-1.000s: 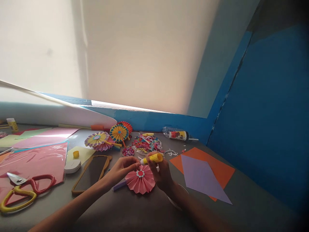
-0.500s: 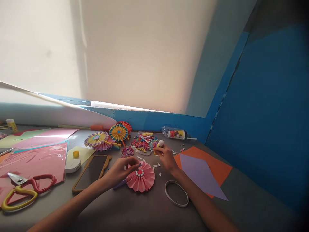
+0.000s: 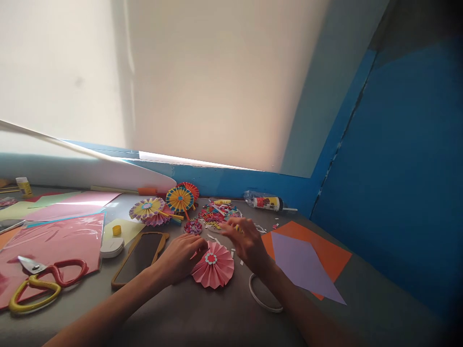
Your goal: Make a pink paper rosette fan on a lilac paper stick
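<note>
A pink pleated paper rosette point(image 3: 213, 272) with a red and pale blue centre lies flat on the grey table. My left hand point(image 3: 185, 255) is at its upper left edge, fingers curled together; what they hold, if anything, is hidden. Above and to the right of the rosette is my right hand point(image 3: 245, 237), its fingers bent and drawn together near the pile of coloured paper scraps point(image 3: 213, 215). Whether something small is between them cannot be made out. A white ring point(image 3: 258, 301) lies partly under my right forearm.
Scissors point(image 3: 34, 289) and a pink sheet pack point(image 3: 65, 241) lie left, beside a phone point(image 3: 139, 258) and a white case point(image 3: 112, 247). Finished rosettes point(image 3: 180, 198) and a glue bottle point(image 3: 266, 203) are at the back. Purple paper point(image 3: 304, 265) overlaps orange paper point(image 3: 336, 250) at right.
My right hand has moved a little nearer, and the white-tipped glue item it held no longer shows there. My left hand has turned palm down and shifted slightly. The view has moved slightly.
</note>
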The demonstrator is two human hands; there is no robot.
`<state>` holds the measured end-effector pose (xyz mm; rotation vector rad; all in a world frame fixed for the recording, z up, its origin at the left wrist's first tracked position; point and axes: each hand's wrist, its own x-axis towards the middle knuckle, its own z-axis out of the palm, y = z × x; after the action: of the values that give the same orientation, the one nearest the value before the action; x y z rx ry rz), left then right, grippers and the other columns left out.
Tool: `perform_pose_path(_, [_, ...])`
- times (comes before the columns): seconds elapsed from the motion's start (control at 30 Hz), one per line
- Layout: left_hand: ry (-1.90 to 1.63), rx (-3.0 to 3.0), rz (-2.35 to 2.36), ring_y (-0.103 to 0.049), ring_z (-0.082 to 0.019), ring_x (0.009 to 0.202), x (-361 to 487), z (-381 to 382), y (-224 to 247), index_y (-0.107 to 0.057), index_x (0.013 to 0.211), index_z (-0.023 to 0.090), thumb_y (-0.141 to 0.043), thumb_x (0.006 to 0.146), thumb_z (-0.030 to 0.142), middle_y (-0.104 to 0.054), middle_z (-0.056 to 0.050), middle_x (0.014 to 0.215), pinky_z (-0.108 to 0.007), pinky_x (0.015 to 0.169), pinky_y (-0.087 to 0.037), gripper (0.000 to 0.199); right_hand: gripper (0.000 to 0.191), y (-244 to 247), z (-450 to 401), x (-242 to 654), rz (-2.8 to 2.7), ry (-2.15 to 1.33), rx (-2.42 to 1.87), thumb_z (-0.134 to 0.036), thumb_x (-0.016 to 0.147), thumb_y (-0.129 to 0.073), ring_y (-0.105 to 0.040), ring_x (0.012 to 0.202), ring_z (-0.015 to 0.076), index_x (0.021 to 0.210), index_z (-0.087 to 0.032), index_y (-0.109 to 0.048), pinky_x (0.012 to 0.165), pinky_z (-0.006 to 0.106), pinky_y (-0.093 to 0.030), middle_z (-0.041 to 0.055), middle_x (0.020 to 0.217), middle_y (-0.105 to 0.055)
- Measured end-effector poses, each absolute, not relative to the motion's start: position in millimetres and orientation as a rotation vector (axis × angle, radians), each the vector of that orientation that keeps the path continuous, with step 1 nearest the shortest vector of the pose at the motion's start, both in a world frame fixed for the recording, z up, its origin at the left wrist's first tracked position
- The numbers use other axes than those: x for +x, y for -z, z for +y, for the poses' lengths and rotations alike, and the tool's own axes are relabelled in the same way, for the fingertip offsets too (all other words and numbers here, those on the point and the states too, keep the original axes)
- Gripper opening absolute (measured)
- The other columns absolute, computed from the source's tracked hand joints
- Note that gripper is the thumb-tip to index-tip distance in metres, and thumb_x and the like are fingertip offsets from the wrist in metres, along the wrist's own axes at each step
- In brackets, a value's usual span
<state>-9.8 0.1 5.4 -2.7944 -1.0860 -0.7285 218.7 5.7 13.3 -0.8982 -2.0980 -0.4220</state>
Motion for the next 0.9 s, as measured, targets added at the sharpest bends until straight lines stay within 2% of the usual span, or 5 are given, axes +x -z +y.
perform_pose_path(0.17, [0.625,-2.693,-1.032,-0.059,-0.018,0.072,-11.0,5.0,-1.5,-0.058,0.085,0.017,-0.041,0.094,0.016,-0.065,-0.005,0.08,-0.03,0.069,-0.038,0.02,0.029,-3.4,-0.6,201.2,-2.367,0.493,-0.685,-0.008,0.094,-0.046,-0.058,0.085,0.0177,0.111,-0.024,-0.063,0.074,0.032,-0.048,0.0036,0.092,-0.066])
perform_pose_path(0.63, [0.475,-2.642,-0.919,-0.058,-0.021,0.075,-10.0,2.4,-1.7,-0.053,0.082,0.018,-0.045,0.091,0.009,-0.063,-0.005,0.08,-0.032,0.068,-0.035,0.015,0.027,5.9,0.9,193.2,-2.481,0.535,-0.697,-0.004,0.093,-0.04,-0.057,0.082,0.0208,0.099,-0.016,-0.063,0.069,0.034,-0.046,0.0065,0.088,-0.064])
perform_pose_path(0.77, [0.567,-2.757,-1.057,-0.059,-0.02,0.08,-18.6,1.7,-8.1,-0.053,0.092,0.019,-0.049,0.092,0.021,-0.063,-0.005,0.088,-0.03,0.071,-0.038,0.006,0.028,6.6,2.1,195.8,-2.461,0.392,-0.736,-0.003,0.092,-0.04,-0.057,0.084,0.0208,0.1,-0.017,-0.063,0.074,0.035,-0.046,0.0071,0.09,-0.063])
perform_pose_path(0.83, [0.609,-2.926,-1.161,-0.059,-0.02,0.083,-28.9,0.7,-12.2,-0.052,0.101,0.02,-0.058,0.086,0.034,-0.062,-0.004,0.097,-0.028,0.07,-0.04,0.022,0.028,5.9,3.1,199.0,-2.426,0.282,-0.762,-0.003,0.091,-0.042,-0.057,0.085,0.0202,0.102,-0.018,-0.063,0.075,0.034,-0.047,0.007,0.092,-0.063])
perform_pose_path(0.9, [0.477,-3.114,-1.234,-0.059,-0.02,0.084,-38.9,-0.5,-14.8,-0.054,0.096,0.02,-0.067,0.075,0.037,-0.059,-0.003,0.097,-0.025,0.069,-0.041,0.031,0.027,5.3,4.4,202.2,-2.389,0.153,-0.78,-0.004,0.09,-0.045,-0.058,0.086,0.0194,0.103,-0.019,-0.064,0.074,0.032,-0.048,0.0064,0.092,-0.062])
